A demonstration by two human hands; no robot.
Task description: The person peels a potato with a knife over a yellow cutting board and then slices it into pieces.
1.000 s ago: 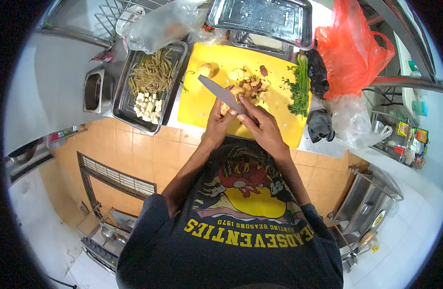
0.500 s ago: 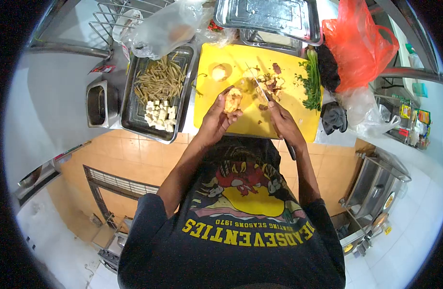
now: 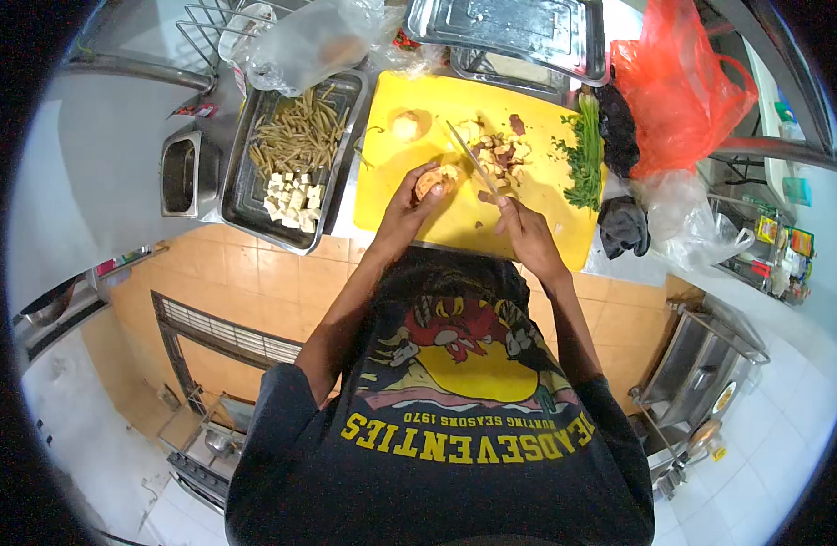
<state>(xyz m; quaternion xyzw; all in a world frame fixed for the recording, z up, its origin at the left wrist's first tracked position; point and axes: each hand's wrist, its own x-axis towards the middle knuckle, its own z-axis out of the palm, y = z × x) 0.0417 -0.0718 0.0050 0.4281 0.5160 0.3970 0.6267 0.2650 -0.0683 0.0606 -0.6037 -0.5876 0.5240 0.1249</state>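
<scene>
In my left hand (image 3: pixel 406 207) is a partly peeled potato (image 3: pixel 434 182), held over the near part of the yellow cutting board (image 3: pixel 391 214). My right hand (image 3: pixel 528 235) grips a knife (image 3: pixel 471 156), its blade pointing up and left above the board, apart from the potato. A brownish piece of peel (image 3: pixel 488 197) shows by my right thumb. Beyond the blade lies a heap of peelings (image 3: pixel 502 156). A pale peeled potato (image 3: pixel 406 126) rests at the board's upper left. Green leafy stalks (image 3: pixel 584 159) lie along the right side.
Left of the board, a metal tray (image 3: pixel 241 196) holds cut green beans (image 3: pixel 296 136) and white cubes (image 3: pixel 294 202). Farther left stands a small metal container (image 3: pixel 191 173). Another tray (image 3: pixel 509 36) is behind the board. Red (image 3: pixel 673 91) and black plastic bags (image 3: pixel 624 226) sit at right.
The potato has turned in my left hand, showing more brownish skin. My right hand and the knife have shifted slightly up and left. The peel heap looks larger.
</scene>
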